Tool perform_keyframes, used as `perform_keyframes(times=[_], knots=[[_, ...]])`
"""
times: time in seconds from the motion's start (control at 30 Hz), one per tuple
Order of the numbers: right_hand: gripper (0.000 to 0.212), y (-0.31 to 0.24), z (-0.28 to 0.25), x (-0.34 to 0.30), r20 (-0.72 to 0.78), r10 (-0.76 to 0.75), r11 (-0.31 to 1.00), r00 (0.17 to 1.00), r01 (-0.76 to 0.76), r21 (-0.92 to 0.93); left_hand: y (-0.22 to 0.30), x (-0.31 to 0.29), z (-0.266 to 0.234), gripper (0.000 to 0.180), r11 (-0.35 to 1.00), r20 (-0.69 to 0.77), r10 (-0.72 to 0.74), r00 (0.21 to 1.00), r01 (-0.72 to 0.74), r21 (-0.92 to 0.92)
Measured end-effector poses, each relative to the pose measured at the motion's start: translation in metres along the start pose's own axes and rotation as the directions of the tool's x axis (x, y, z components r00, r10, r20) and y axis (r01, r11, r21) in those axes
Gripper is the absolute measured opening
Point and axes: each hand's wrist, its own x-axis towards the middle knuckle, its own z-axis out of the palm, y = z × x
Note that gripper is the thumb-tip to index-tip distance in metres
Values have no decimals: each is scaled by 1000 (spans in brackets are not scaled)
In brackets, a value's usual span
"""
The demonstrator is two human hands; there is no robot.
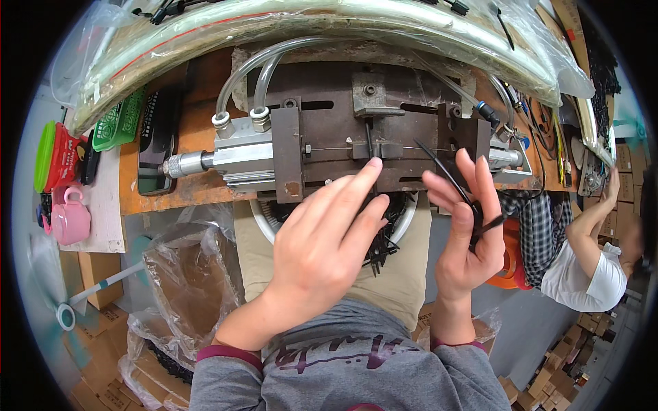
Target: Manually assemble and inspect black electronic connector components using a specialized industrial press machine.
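My left hand [319, 240] reaches over the front of a dark metal fixture [329, 79], fingers stretched out. Its index fingertip touches the lower end of a thin black strip [370, 137] that stands in the middle of the fixture, under a small metal block [370, 92]. My right hand [473, 233] is raised at the fixture's right front, thumb and fingers closed on slim black plastic pieces [449, 171]. One long piece points up and left from it; a shorter end sticks out by the palm. Between my legs, partly hidden by my left hand, several black pieces [384, 246] lie in a round container.
Metal cylinders [247, 157] with clear air hoses [264, 75] flank the fixture. A green basket [120, 120] and pink cup [70, 218] stand left. Plastic-wrapped padding [329, 27] curves along the back. Another person [589, 267] sits at right. Plastic-lined box [188, 267] stands lower left.
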Motion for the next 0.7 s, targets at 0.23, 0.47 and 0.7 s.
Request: perform_keyframes(times=[0.23,0.47,0.7], knots=[[38,-3,-17,-1,-21,295,886,955,-266,379,-2,4,8,27,983,110,24,994,-44,179],[42,-4,-12,-8,-105,337,910,936,-294,293,-2,4,7,32,994,36,13,999,-17,107],[36,-13,8,-23,218,301,892,928,-355,280,11,4,5,37,959,-106,33,994,-61,-277]])
